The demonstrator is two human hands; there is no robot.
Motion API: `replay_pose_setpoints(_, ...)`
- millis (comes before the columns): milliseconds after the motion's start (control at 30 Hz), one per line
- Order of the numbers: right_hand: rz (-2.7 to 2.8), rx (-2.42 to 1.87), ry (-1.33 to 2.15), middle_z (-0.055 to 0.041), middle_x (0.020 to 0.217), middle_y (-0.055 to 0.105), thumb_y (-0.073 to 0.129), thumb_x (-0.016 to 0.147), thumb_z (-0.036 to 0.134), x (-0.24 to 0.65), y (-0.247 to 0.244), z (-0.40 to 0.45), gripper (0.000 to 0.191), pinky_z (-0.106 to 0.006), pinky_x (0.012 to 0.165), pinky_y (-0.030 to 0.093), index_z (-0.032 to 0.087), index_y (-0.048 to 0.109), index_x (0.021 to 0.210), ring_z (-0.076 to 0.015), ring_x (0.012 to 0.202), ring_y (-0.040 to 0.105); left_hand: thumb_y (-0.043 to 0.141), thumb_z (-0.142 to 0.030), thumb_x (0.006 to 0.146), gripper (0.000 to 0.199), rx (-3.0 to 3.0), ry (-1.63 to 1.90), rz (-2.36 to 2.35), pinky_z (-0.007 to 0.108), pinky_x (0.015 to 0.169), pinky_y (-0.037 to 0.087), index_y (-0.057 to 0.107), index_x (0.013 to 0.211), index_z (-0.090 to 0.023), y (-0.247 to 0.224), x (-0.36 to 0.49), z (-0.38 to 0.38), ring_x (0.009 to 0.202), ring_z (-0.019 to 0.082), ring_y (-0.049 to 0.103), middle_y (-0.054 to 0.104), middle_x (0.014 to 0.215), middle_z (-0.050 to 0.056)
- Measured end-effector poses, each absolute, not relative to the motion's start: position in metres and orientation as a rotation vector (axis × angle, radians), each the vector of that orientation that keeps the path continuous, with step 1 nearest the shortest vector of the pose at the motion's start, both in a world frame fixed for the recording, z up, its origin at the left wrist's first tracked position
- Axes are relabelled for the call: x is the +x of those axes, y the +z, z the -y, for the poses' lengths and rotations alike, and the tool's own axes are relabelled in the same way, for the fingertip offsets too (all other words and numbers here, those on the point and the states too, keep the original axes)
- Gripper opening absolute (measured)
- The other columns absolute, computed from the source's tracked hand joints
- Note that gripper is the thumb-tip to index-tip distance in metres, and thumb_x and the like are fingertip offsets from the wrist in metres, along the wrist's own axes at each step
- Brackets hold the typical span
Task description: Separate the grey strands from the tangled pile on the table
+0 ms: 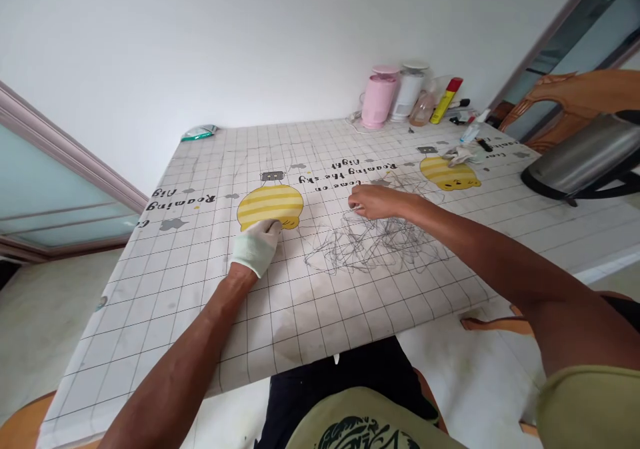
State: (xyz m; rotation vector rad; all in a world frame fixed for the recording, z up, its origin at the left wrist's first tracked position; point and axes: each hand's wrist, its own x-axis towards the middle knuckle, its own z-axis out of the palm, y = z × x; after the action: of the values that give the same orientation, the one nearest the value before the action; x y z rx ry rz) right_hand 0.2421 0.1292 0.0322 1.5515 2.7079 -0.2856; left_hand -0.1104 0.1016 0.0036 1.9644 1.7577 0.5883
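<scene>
Right hand (380, 202) pinched narrow right at the top of the tangle of dark strands (370, 246), can't tell if it's got any! Gloved left hand (255, 248) sits curled against the yellow print (270, 206), with open grid tablecloth (165, 302) running to the near edge.

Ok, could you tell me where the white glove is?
In the head view, the glove covers the left hand, at the yellow print's lower edge, left of the dark tangle.
</scene>
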Motion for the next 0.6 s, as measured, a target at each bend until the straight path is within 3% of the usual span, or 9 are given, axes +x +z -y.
replay_pose_setpoints(200, -2.751, 1.378, -0.09, -0.01, 0.094, 0.065, 0.059, 0.092, 0.009, 0.233, 0.023, -0.127, 0.015, -0.034, 0.07, 0.035, 0.019, 0.059, 0.082, -0.0225, 0.085, 0.055, 0.045, -0.04, 0.099, 0.036, 1.99, 0.58, -1.755, 0.032, 0.082, 0.046, 0.078, 0.095, -0.026, 0.007, -0.11, -0.101, 0.095, 0.026, 0.066, 0.079, 0.1, 0.005)
replay_pose_setpoints(600, -2.671, 2.198, -0.577, -0.0013, 0.079, 0.072, 0.069, 0.085, 0.017, 0.271, 0.07, -0.09, 0.004, -0.029, 0.063, 0.04, 0.021, 0.068, 0.085, -0.0166, 0.07, 0.061, 0.045, -0.042, 0.099, 0.036, 2.055, 0.593, -1.738, 0.033, 0.077, 0.045, 0.076, 0.092, -0.026, 0.003, -0.11, -0.099, 0.088, 0.025, 0.066, 0.077, 0.094, 0.005)
